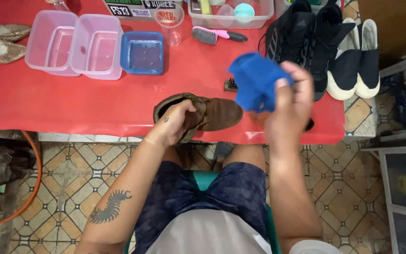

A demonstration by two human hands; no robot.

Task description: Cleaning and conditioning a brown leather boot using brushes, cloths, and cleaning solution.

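Left hand (pixel 172 123) clamped inside brown leather shoe (pixel 212 113); right hand (pixel 290 101) clenched on blue cloth (pixel 255 87). Advised: brace firmly, wipe evenly.

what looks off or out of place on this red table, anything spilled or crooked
Nothing spilled or damaged shows. The brown shoe, held by the left hand, hangs partly over the red table edge. The right hand holds a blue cloth. The tubs sit upright.

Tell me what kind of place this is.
Probably a small home or street-side shoe-cleaning spot: a left hand holds a brown leather shoe, the right hand a blue cloth, with a brush, water tubs and waiting black sneakers.
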